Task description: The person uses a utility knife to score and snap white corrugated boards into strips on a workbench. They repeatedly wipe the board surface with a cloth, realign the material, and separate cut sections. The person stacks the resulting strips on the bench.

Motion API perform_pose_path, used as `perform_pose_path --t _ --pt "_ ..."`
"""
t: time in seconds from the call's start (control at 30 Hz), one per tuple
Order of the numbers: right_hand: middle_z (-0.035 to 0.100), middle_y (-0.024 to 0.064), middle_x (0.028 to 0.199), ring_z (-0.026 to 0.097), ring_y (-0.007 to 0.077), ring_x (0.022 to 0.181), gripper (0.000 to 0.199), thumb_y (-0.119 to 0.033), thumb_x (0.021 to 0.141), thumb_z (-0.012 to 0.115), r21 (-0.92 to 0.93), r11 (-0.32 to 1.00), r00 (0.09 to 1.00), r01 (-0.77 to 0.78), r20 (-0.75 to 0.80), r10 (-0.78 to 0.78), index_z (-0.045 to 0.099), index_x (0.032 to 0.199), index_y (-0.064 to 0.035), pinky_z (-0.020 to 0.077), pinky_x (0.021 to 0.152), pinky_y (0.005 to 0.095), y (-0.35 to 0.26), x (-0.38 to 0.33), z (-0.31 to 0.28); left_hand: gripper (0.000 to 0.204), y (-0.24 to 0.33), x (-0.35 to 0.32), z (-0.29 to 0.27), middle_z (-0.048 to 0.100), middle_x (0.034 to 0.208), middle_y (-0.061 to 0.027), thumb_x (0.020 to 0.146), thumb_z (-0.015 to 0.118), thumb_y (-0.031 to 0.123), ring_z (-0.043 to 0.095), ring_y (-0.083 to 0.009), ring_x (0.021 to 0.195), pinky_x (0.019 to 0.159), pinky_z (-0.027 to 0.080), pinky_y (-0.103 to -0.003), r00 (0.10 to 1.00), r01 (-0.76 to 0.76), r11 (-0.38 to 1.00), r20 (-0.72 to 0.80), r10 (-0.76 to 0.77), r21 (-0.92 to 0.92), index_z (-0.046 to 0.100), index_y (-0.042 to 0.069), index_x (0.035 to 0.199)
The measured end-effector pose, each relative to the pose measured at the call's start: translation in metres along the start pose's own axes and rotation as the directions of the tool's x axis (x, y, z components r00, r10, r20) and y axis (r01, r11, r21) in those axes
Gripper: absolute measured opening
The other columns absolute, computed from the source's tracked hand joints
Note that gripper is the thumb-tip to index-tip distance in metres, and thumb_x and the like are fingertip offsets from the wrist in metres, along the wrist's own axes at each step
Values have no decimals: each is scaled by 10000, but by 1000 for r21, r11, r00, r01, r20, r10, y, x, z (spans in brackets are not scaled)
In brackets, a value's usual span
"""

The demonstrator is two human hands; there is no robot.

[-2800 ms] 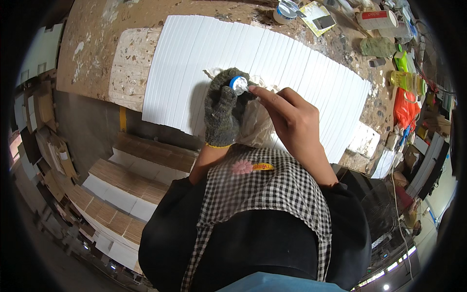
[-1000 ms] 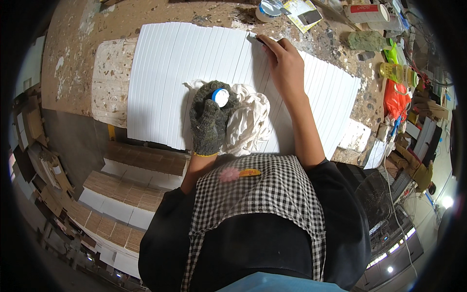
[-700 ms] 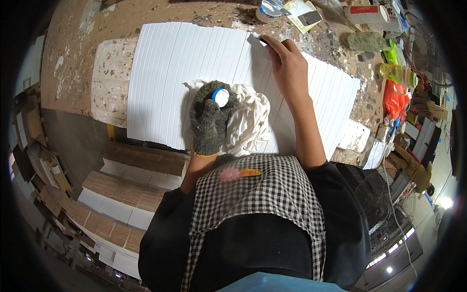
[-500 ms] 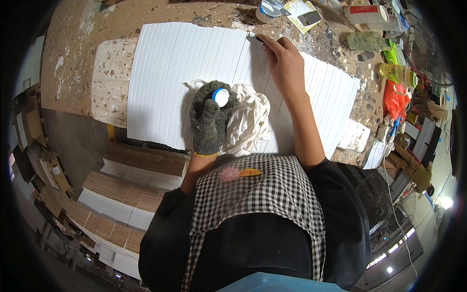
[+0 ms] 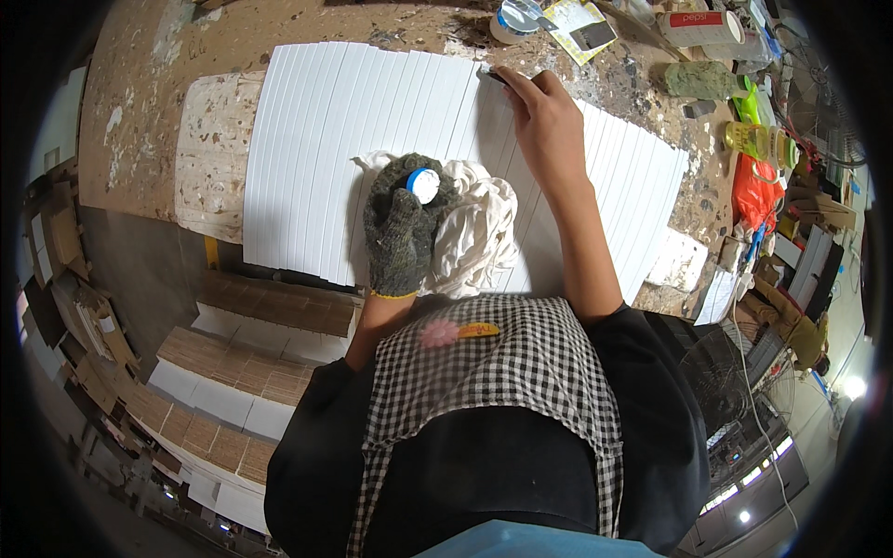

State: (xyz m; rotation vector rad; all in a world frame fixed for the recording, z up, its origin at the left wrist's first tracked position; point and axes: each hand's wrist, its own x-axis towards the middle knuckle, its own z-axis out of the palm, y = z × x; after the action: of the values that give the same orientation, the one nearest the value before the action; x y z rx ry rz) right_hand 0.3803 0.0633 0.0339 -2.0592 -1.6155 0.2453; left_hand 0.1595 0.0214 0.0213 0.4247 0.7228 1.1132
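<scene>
Splotched with pale marks, the brown workbench (image 5: 149, 153) spreads beneath a row of white strips (image 5: 316, 139) laid side by side. At the fingers, we see the right hand (image 5: 551, 116) with thumb and forefinger pinched narrow on a small dark piece (image 5: 493, 74), whose exact kind we cannot tell. Its tip is at the far edge of the row; whether it touches a strip is unclear to us. From those fingertips the strips run lengthwise back toward the body, their long axes leaning a little rightward at the far end. This right hand is the nearer one to the far ends; the gloved left hand (image 5: 400, 228) is closer to the body, fingers curled around a blue-rimmed cap (image 5: 424, 187) with white stuff inside. Just right of the glove we find a crumpled white cloth (image 5: 479, 223) on the strips, and beyond the row a small tub (image 5: 512, 22) beside a yellow card (image 5: 579, 30). Against the earliest view, where the right fingertips are at the cap, we now find them well apart from it, and the cloth less covered.
</scene>
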Motion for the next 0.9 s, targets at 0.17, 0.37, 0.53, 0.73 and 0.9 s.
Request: perform_pose_path --t 0.17,0.37,0.53,0.73,0.9 --pt "603 111 845 631 301 724 307 -125 967 694 -16 1000 1000 1 -19 -1 753 1259 -194 524 668 430 1 -1 -1 461 0 -1 1 689 1238 -144 983 746 265 693 -272 1105 923 618 -408 1000 3 1000 -3 -3 -1 620 -15 1327" --pt "594 114 835 622 302 761 293 -126 960 695 -21 1000 1000 10 20 -9 754 1245 -159 525 694 432 -2 2 -5 478 0 0 1 683 1242 -138 983 747 278 686 -255 1107 922 617 -401 1000 1 1000 6 -1 7 609 -13 1337" --pt "605 126 826 639 319 717 278 -134 971 687 20 998 998 -57 21 57 755 1239 -162 531 659 442 -3 -1 -11 476 -1 -1 0 684 1240 -142 982 748 276 687 -255 1105 926 615 -398 1000 1 1000 -9 -1 18 610 -11 1336" --pt "642 127 833 651 324 667 277 -158 993 681 7 997 997 -81 -6 81 751 1257 -208 525 619 432 -5 0 1 481 -3 1 0 685 1243 -146 980 750 281 690 -262 1102 919 618 -399 1000 -13 1000 -13 13 9 609 -11 1335" --pt "643 132 825 652 331 664 268 -146 998 670 11 998 998 -63 1 63 755 1247 -200 528 619 435 -7 -4 5 500 -3 1 -1 686 1243 -150 972 759 289 692 -274 1107 919 620 -411 1000 -5 1000 -6 5 8 602 -12 1338"
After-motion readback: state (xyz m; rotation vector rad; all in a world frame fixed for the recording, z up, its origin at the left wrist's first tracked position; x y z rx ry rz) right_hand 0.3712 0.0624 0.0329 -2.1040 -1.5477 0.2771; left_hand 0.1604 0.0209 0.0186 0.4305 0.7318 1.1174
